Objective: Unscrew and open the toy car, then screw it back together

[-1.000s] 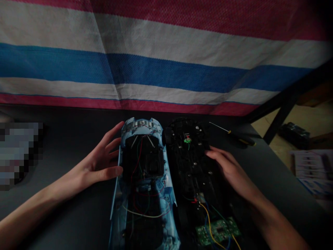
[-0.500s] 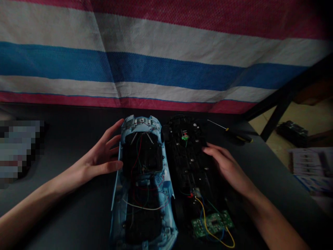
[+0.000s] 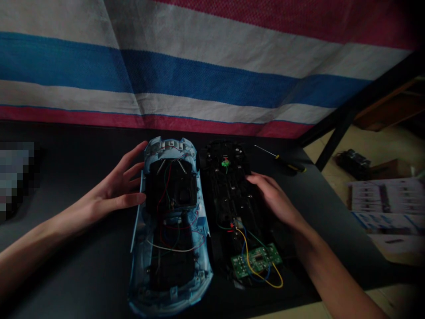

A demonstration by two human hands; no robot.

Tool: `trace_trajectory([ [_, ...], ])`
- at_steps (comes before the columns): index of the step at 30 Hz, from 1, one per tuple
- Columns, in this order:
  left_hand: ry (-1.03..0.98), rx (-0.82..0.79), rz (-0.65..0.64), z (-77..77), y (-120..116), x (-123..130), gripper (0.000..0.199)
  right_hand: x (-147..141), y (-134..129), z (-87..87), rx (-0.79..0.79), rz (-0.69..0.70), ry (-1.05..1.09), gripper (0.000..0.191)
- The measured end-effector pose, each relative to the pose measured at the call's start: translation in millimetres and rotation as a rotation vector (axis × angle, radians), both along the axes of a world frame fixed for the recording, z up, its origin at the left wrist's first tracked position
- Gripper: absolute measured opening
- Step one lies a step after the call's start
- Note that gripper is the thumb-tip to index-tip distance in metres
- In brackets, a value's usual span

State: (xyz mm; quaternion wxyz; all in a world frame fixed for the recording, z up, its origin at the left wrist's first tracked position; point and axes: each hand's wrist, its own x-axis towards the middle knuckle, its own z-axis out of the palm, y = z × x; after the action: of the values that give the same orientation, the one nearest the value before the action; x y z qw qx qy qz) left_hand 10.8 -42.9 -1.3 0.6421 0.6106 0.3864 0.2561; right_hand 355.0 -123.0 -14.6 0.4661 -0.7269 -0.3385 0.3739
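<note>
A light blue toy car body shell (image 3: 205, 248) lies upside down on the dark table, its inside facing up with red, green and white wires. Beside it on the right is the black toy car chassis (image 3: 229, 195), with small screws and a green circuit board (image 3: 257, 259) at its near end, joined by yellow, blue and green wires. My left hand (image 3: 121, 181) is open, fingers spread, with the thumb and fingertips against the shell's left side. My right hand (image 3: 274, 192) lies along the chassis's right side, fingers stretched out and touching it; some are partly hidden.
A screwdriver (image 3: 290, 164) with a black and yellow handle lies behind my right hand. A pixelated, blurred item (image 3: 15, 173) sits at the table's left. A striped woven sheet (image 3: 199, 71) hangs behind. Past the table's right edge, boxes and papers (image 3: 385, 199) lie on the floor.
The view has shifted, so everything appears slightly farther left and higher. Both hands keep their places against the shell and the chassis.
</note>
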Motion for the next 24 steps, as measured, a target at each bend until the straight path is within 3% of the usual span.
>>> trace_trajectory([
  [7,0.000,-0.007,-0.005,0.7,0,1,0.100,0,0,1.8,-0.028,-0.030,0.034,0.030],
  [24,-0.102,-0.032,-0.066,4.6,-5,2,0.098,9,2,-13.3,-0.125,-0.070,0.125,0.034],
])
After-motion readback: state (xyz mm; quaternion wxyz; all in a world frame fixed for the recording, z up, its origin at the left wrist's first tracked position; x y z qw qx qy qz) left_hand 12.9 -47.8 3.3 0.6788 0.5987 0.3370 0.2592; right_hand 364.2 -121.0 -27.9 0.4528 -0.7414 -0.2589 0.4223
